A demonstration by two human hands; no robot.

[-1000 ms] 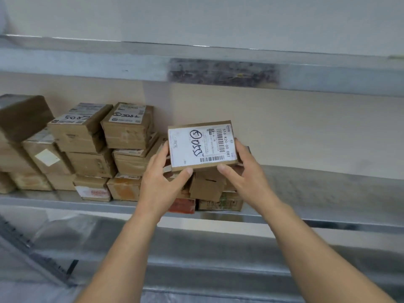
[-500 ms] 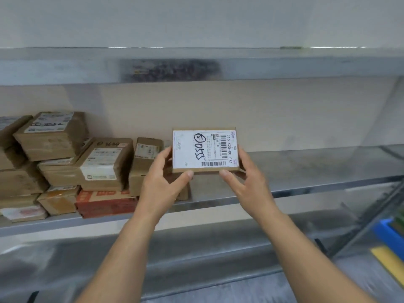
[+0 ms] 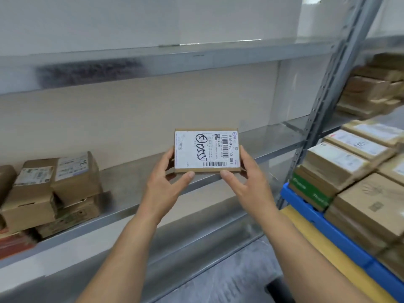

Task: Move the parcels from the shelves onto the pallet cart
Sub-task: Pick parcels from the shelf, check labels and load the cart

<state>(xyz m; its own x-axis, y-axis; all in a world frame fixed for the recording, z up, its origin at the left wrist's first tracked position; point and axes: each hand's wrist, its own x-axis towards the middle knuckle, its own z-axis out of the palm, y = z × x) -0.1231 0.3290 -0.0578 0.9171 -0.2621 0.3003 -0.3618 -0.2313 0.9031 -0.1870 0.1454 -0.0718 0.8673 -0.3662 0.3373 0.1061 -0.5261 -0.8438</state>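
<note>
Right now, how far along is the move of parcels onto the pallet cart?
Done: stacked parcels sit on the blue pallet cart. In hand: left hand and right hand grip a flat labelled parcel in front of the shelf, not yet over the cart. Left: a cluster of parcels on that shelf, plus boxes on the far-right shelving.

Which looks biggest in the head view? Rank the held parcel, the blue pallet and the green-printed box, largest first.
1. blue pallet, though cut off by the frame.
2. held parcel, nearer the camera.
3. green-printed box, only its side shows.
</note>
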